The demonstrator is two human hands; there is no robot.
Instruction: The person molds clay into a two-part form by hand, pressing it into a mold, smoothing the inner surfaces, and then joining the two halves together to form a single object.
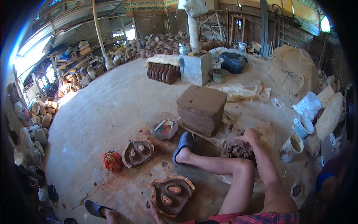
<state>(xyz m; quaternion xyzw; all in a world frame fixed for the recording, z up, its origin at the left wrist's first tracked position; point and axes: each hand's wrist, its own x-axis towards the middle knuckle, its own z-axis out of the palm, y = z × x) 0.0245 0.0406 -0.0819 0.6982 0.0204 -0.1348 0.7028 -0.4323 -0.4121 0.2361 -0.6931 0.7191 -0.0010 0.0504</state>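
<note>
My right hand [250,135] reaches out to the right, its fingers curled onto a heap of dark, crumbled clay [238,150] beside my bent knee. Down at the lower edge, my left hand [153,211] is closed at the near left rim of a clay-lined mould [178,203]. That mould has a rough, pale rim, a pointed corner and two orange-brown raised ovals inside. A similar mould [140,162] lies farther off to the left. Beside it sits a reddish-orange cloth bundle [112,161].
A large brown clay block [201,106] stands ahead, next to a clear tub [163,128] of small tools. Buckets [291,148] line the right side. Beyond are a concrete block [195,69], dark curved clay pieces [162,73] and many pots. My sandalled feet rest on the floor.
</note>
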